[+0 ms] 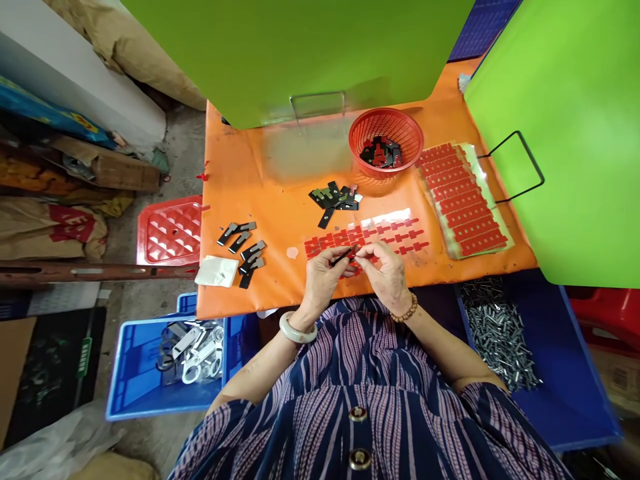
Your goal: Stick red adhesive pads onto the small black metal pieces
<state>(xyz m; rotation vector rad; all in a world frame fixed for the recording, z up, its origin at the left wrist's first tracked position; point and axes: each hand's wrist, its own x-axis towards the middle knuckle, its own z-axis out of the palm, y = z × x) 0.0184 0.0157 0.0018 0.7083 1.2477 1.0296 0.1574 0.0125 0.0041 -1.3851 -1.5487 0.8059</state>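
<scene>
Both hands meet over the near part of the orange table (280, 293). Pinched in my left hand (323, 273) is a small black flat piece (342, 257), held at a slant. The thumb and fingertips of my right hand (387, 270) are closed at the right end of that piece; what they pinch is too small to make out. Under and behind the hands lies a sheet of red T-shaped stickers (395, 233), partly hidden by them. Just beyond it is a pile of black flat pieces (325, 197). More black pieces with grey ends (240, 241) lie at the left.
A red basket (356, 143) holds black and red pieces. Right of it lie stacked red sticker sheets (463, 200). Green panels (320, 53) with wire handles stand behind and right. Below are blue bins, one with ring-ended parts (200, 350), another with metal pins (500, 340).
</scene>
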